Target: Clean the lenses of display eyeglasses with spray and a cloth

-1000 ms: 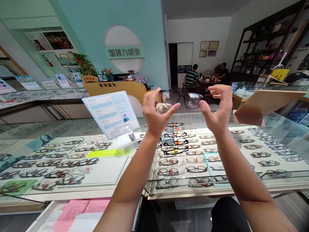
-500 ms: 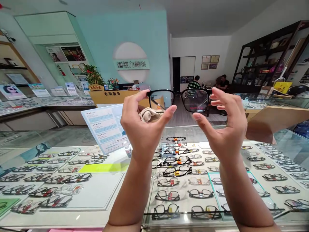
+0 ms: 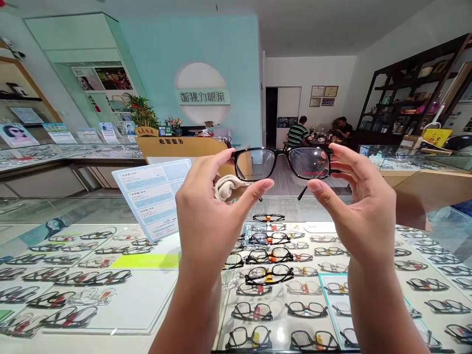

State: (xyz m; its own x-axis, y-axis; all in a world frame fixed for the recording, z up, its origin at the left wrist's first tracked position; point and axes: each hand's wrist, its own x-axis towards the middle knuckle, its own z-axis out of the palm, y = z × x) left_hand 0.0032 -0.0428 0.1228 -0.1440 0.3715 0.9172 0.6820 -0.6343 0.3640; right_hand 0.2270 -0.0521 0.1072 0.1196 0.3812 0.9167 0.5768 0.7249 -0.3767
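Note:
A pair of black-framed glasses is held up level in front of me, its temples pointing away. My left hand grips the left end of the frame, thumb below the lens. A rolled beige cloth is also tucked in that hand, behind the thumb. At the opposite end, my right hand pinches the frame between thumb and fingers. Small red lettering shows on the right lens. Below, several rows of glasses lie in the glass display case.
A blue-and-white printed card stands left of my left hand. Beyond are a wooden reception counter, side display counters, and a dark shelf. Two people sit at the back, one in a striped shirt.
The glasses have come slightly lower and tilted, so their temple tips now show beneath the lenses. Both hands moved down a little with them and look larger.

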